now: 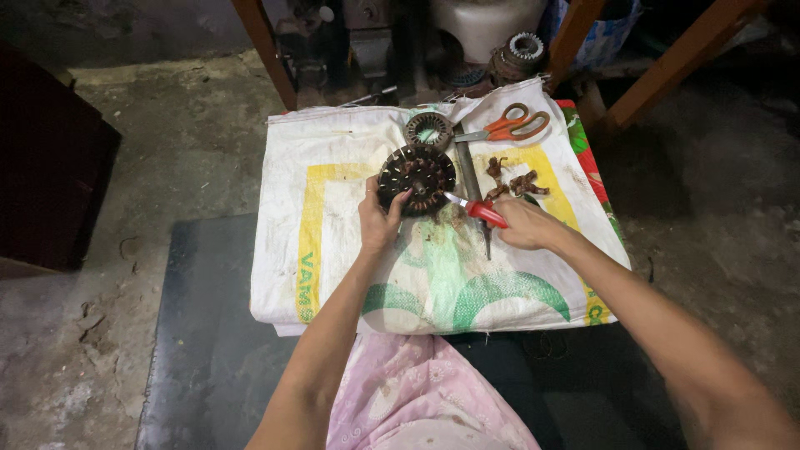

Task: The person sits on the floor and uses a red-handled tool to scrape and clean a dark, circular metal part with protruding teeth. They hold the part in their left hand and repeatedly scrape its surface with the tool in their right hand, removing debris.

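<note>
A round dark motor stator [418, 177] with copper windings lies on a white woven sack [333, 250]. My left hand [379, 221] rests on the stator's near edge and steadies it. My right hand [521, 223] grips a red-handled knife [475, 208], its blade tip pointing at the stator's right edge. A long dark metal file [473, 187] lies on the sack just under the knife.
A smaller round stator [429, 130] and orange-handled scissors [508, 126] lie at the sack's far edge. Clumps of cut copper wire [512, 181] sit right of the file. Wooden legs [267, 50], motor parts [517, 52] and concrete floor [167, 142] surround the sack.
</note>
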